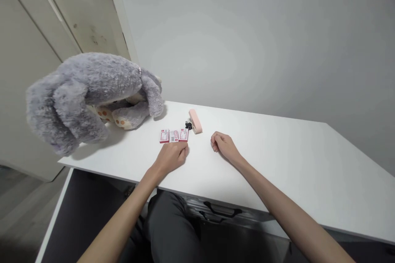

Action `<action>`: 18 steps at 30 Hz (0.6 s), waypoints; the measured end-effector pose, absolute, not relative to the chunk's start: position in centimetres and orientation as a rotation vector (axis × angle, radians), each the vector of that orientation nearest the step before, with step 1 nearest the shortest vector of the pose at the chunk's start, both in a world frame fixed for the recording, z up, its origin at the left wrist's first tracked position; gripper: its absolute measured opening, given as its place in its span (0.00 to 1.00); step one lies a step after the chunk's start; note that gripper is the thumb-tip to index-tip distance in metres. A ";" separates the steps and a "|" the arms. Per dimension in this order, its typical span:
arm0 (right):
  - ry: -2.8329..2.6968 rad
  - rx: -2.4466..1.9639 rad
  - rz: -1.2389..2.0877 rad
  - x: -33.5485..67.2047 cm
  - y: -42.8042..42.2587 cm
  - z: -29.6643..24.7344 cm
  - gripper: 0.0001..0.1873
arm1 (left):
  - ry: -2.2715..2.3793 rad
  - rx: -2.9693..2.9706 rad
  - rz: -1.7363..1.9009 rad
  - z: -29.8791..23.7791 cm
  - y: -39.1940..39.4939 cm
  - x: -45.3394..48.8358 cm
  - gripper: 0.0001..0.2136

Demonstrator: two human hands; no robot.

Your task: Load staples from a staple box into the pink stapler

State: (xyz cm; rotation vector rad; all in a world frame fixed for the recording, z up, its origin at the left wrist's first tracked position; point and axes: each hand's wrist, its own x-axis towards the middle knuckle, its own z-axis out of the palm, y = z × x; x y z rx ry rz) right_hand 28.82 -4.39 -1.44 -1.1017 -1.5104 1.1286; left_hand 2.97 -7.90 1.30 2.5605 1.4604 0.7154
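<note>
My left hand (171, 156) rests on the white table (277, 160) with its fingers curled under, just in front of three small red and white boxes (173, 135) lined up in a row. My right hand (224, 146) lies on the table to the right, fingers loosely curled, nothing visible in it. A pink stapler (195, 121) lies behind the boxes, with a small black object (188, 125) at its left side. Neither hand touches the boxes or the stapler.
A large grey plush toy (89, 96) lies on the table's far left corner, overhanging the edge. A white wall stands behind the table. Under the table's front edge a dark case with a handle (220, 211) shows beside my legs.
</note>
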 end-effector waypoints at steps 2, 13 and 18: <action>-1.509 -1.101 1.129 28.8 -4.3 -1.5 0.10 | 1.461 2.561 0.717 1.3 -7.9 3.0 0.13; -1.505 -1.113 1.132 28.9 -4.1 -1.9 0.09 | 1.484 2.543 0.684 1.3 -7.9 3.0 0.12; -1.510 -1.111 1.130 28.9 -4.1 -1.8 0.10 | 1.480 2.536 0.683 1.4 -7.9 3.0 0.13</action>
